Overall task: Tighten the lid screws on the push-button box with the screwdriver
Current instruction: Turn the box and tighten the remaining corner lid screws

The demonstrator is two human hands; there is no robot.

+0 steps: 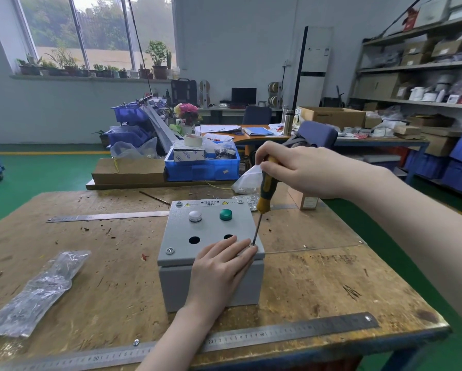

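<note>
A grey push-button box (179,231) stands in the middle of the wooden table, with a white button (195,216), a green button (225,214) and two empty holes in its lid. My right hand (305,170) grips the yellow-and-black screwdriver (265,194), held nearly upright. Its tip sits on the screw at the lid's near right corner (253,245). My left hand (222,266) lies flat on the lid's near right part, fingertips beside that screw. Another screw (170,250) shows at the near left corner, and two more at the far corners.
A long steel ruler (278,336) lies along the table's near edge, another (104,217) at the far left. A plastic bag of parts (37,290) rests at the left. A small cardboard box (309,202) and a bag of screws (247,180) sit behind the grey box. Blue crates stand beyond the table.
</note>
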